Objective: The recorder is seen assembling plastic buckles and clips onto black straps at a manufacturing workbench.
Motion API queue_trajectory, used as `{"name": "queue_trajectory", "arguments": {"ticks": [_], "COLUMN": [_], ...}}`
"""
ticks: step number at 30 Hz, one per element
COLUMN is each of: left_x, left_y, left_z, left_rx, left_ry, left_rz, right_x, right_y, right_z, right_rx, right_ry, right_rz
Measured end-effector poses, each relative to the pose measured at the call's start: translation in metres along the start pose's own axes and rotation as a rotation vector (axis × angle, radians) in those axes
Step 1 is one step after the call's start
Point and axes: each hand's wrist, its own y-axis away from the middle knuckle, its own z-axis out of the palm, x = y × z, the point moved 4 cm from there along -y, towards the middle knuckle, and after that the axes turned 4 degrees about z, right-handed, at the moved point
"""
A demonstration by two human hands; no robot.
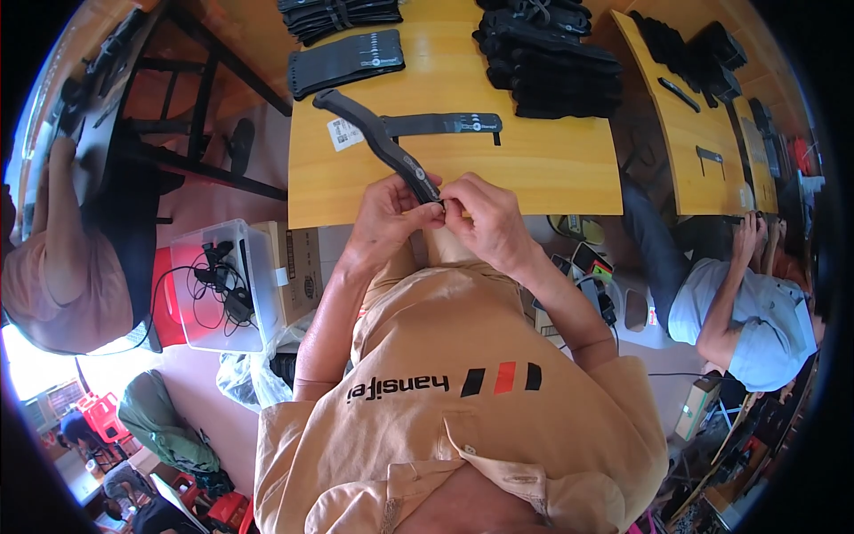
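Observation:
A long black fabric strap (378,133) with pale printing slants up and left from my hands, over the table's near edge. My left hand (388,214) is closed around its lower end, thumb on top. The fingers of my right hand (487,216) pinch at that same end; the tip between them is too small to make out. Beyond my hands, a second black strap (436,124) lies flat on the yellow wooden table (551,173). A white label (345,133) with a square code sits at its left end.
Stacks of black straps (556,67) stand at the table's back right, and another pile (347,64) at the back left. A clear plastic bin (227,285) with black cables is on the floor to my left. Other people work at tables on both sides.

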Motion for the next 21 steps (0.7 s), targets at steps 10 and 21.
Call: {"name": "queue_trajectory", "arguments": {"ticks": [10,21], "left_x": [-0.001,0.008], "left_y": [0.0,0.007], "left_z": [-0.002,0.003], "left_rx": [0.023,-0.219], "left_ry": [-0.036,-0.095], "left_rz": [-0.055,-0.204], "right_x": [-0.014,-0.017], "right_y": [-0.005,-0.003], "right_z": [0.003,-0.005], "right_rx": [-0.05,-0.37], "right_ry": [0.231,0.111], "right_rz": [-0.065,-0.158]}}
